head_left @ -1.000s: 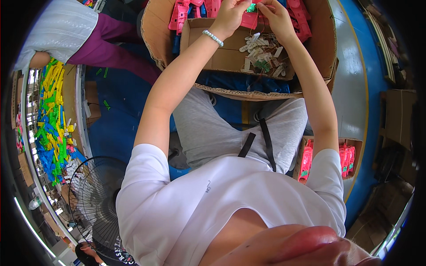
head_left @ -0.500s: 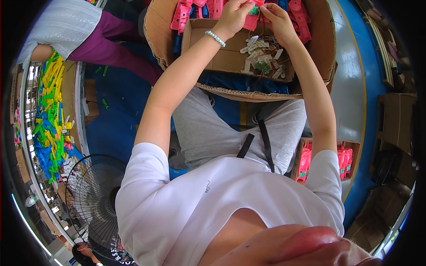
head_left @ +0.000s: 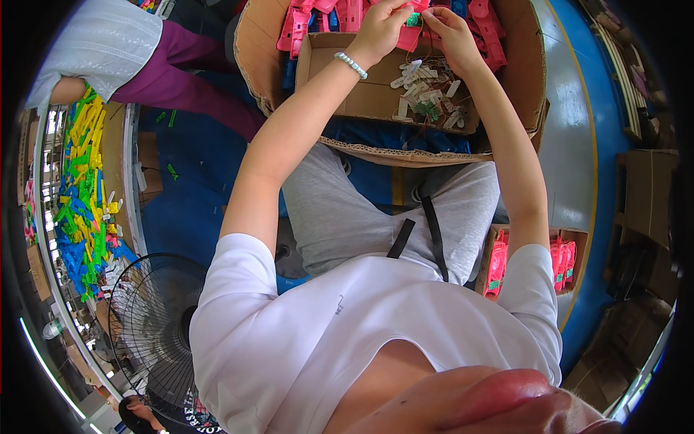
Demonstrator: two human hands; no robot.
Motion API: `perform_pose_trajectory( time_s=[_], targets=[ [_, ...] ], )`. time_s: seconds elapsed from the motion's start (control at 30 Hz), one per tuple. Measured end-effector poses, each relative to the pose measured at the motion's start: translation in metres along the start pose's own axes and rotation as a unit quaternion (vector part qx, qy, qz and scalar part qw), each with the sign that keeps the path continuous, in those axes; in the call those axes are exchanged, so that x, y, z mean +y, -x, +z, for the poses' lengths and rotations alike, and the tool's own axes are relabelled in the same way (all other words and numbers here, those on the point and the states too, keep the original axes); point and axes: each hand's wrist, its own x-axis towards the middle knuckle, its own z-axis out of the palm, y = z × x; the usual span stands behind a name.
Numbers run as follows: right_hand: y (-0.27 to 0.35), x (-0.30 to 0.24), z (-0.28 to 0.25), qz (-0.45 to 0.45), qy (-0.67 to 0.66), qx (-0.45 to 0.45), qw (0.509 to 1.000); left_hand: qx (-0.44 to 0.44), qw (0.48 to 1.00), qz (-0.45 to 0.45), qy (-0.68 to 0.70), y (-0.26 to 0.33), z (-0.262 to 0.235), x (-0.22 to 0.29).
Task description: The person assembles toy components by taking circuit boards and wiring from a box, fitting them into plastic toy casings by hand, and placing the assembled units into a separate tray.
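Note:
At the top edge, my left hand [head_left: 382, 32] has its fingers closed on a pink plastic housing [head_left: 408, 38] with a small green circuit board [head_left: 413, 19] on it. My right hand [head_left: 452, 35] is pinched beside the board, at what look like thin wires; the fingertips' exact grip is too small to make out. Beneath both hands, a shallow cardboard tray [head_left: 329, 94] holds a loose pile of small white parts [head_left: 426, 90] with wires and a few green boards. The tray sits inside a big cardboard box [head_left: 260, 65] with pink and blue plastic housings around it.
A smaller carton [head_left: 578, 253] of pink housings stands by my right elbow. To the left are a black fan [head_left: 155, 325] and a table heaped with yellow, green and blue plastic pieces [head_left: 87, 188]. Another person in purple trousers [head_left: 188, 72] is close to the box's left side.
My hands stay in almost the same place, with only a slight shift of the fingers around the pink housing. The parts in the tray lie as before.

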Motion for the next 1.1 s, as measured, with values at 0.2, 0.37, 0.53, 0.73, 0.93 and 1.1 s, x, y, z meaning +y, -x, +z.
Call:
perform_pose_trajectory(
  time_s=[0.2,0.37,0.53,0.73,0.93,1.1],
  targets=[
    [-0.001,-0.002,0.008,-0.001,0.057,-0.004,0.998,0.008,0.999,0.039,-0.032,0.002,-0.006,-0.004],
    [0.003,-0.009,0.008,0.044,0.1,0.007,0.994,0.019,0.994,0.042,-0.098,0.003,-0.003,0.002],
    [0.007,-0.013,0.009,0.071,0.071,-0.017,0.995,0.015,0.992,0.051,-0.113,0.004,-0.001,0.006],
    [0.008,-0.018,0.013,0.062,0.064,-0.022,0.996,0.014,0.987,0.079,-0.136,0.001,-0.003,0.003],
    [0.012,-0.037,0.029,0.099,0.056,0.024,0.993,-0.007,0.991,0.072,-0.114,0.001,-0.005,0.001],
    [0.012,-0.036,0.025,0.075,0.115,0.013,0.99,-0.047,0.986,0.089,-0.135,-0.003,-0.004,0.0]
  ],
)
